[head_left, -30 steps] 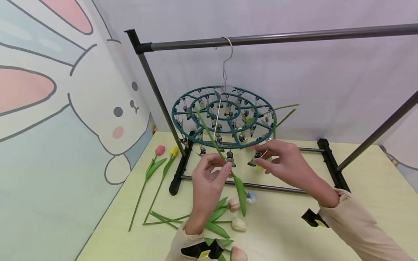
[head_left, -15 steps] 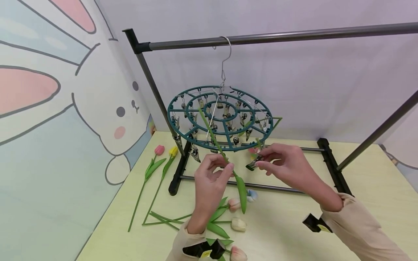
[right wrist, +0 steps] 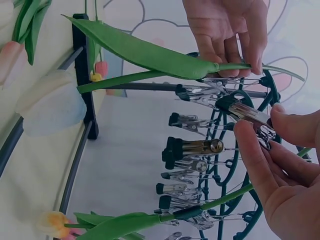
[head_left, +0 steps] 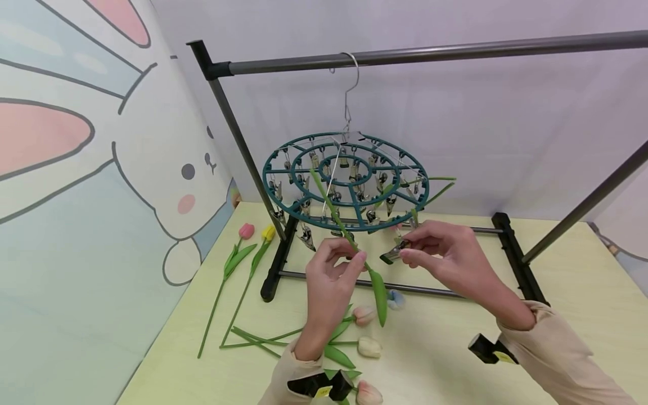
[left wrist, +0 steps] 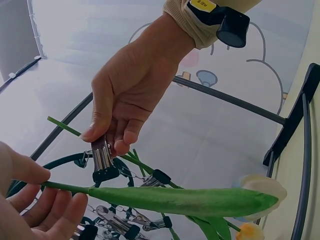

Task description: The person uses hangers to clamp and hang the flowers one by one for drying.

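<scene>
My left hand [head_left: 331, 275] pinches the green stem of an artificial tulip between thumb and fingers. The tulip's long leaf [left wrist: 185, 201] points downward, and its pale white-blue flower head [right wrist: 52, 102] hangs below. In my right hand [head_left: 448, 256], thumb and fingers grip a metal clip [right wrist: 250, 116] with dark-tipped jaws. The clip is tilted, its tips turned toward the tulip stem, slightly apart from it in the head view. It belongs to a round green clip hanger [head_left: 265, 183] carrying several such clips. Other tulips hang from the hanger's right side, partly hidden behind my right hand.
The hanger hooks over a dark metal rack's top bar [head_left: 430, 54]. On the pale table [head_left: 582, 315] lie a pink tulip [head_left: 246, 230], a yellow tulip [head_left: 268, 233] and several paler ones [head_left: 369, 347] near my left forearm. A rabbit-printed wall [head_left: 76, 253] stands at left.
The clip at my right hand has gone from hanging down to tilted toward the left. The hanger swung left, then partly back. My left hand has shifted slightly right with the tulip.
</scene>
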The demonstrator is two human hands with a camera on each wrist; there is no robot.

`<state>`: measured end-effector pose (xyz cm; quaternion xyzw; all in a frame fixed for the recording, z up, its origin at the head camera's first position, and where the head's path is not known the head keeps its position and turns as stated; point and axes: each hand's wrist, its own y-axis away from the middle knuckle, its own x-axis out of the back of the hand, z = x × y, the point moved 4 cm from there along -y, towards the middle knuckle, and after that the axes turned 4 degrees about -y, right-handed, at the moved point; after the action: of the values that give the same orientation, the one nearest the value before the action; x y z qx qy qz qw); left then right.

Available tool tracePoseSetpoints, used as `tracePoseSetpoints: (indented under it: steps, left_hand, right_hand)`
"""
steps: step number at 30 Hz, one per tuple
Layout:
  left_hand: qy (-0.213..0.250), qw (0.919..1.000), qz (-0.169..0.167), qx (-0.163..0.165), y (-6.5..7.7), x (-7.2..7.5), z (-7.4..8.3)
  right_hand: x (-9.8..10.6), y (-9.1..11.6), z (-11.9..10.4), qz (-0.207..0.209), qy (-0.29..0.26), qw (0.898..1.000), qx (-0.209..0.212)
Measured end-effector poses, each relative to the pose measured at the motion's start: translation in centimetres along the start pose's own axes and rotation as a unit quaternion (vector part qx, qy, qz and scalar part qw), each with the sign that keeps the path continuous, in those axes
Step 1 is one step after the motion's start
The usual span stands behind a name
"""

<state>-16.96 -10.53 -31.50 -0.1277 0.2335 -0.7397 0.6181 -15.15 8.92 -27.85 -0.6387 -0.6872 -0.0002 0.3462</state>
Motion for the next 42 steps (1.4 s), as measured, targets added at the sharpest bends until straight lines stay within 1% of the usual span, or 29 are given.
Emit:
tracePoseSetpoints:
  steps: [4, 10, 15, 17, 22, 29, 37, 42]
  left_hand:
    - [0.004, 1.0, 0.004, -0.001, -0.1, -0.1, 0.0]
    - [0.017, 0.9998, 0.009, -0.001, -0.2, -0.5, 0.0]
    - [0.03, 0.9995, 0.013, -0.002, -0.2, -0.8, -0.1]
    - [0.035, 0.9993, 0.014, -0.004, -0.2, -1.0, -0.1]
    - [0.03, 0.9994, 0.017, -0.011, -0.3, -1.2, -0.2]
    - [0.041, 0.9988, 0.028, -0.003, -0.3, -1.2, -0.3]
    - [0.026, 0.9993, 0.025, 0.0, -0.3, -1.4, -0.4]
    - [0.021, 0.9994, 0.026, -0.004, -0.3, -1.4, -0.5]
  right_hand:
    - [0.0, 0.1, -0.3, 0.003, -0.007, 1.0, 0.022]
    - [0.0, 0.1, -0.5, 0.012, -0.034, 0.997, 0.063]
    - [0.0, 0.0, -0.6, 0.009, -0.048, 0.996, 0.077]
    - [0.0, 0.0, -0.5, 0.005, -0.052, 0.995, 0.079]
    - [-0.1, 0.0, -0.5, -0.003, -0.066, 0.995, 0.081]
    - [-0.2, -0.1, -0.3, -0.011, -0.071, 0.994, 0.08]
    - [-0.4, -0.2, 0.1, -0.011, -0.089, 0.993, 0.075]
    - [-0.4, -0.2, 0.2, -0.015, -0.087, 0.994, 0.07]
